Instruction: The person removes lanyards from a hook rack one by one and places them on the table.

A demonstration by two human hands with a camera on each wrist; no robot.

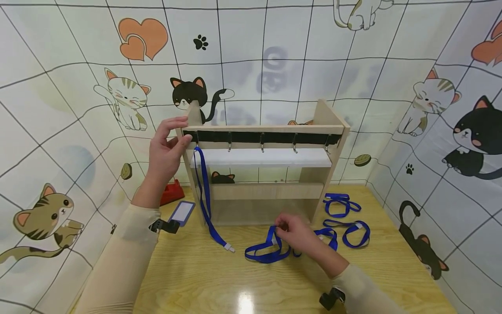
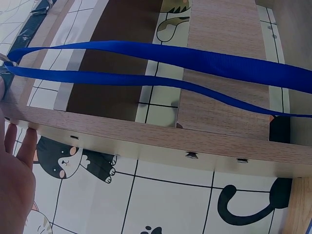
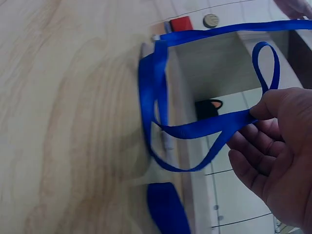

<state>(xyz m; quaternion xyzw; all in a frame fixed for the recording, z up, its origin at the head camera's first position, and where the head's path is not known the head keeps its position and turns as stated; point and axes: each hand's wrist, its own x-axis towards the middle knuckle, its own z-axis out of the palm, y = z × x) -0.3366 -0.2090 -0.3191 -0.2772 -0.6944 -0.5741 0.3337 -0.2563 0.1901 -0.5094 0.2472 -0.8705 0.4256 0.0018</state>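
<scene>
My left hand (image 1: pixel 166 150) grips the upper left corner of a wooden rack (image 1: pixel 266 192), thumb at the front and fingers against the side panel. A row of metal hooks (image 1: pixel 262 139) runs along the rack's black strip. From the leftmost hook a blue lanyard (image 1: pixel 205 196) hangs down, its clip end lying on the table. My right hand (image 1: pixel 296 233) pinches a second blue lanyard (image 1: pixel 264 257) between thumb and finger in front of the rack. In the right wrist view this lanyard (image 3: pixel 195 130) forms loose loops, with a small loop standing above the fingertips.
More coiled blue lanyards (image 1: pixel 356 235) lie on the wooden table (image 1: pixel 204 283) to the right. Left of the rack are a blue-edged card holder (image 1: pixel 182 212) and a red object (image 1: pixel 171 192). A cat-printed sheet (image 1: pixel 243 35) stands behind and on both sides.
</scene>
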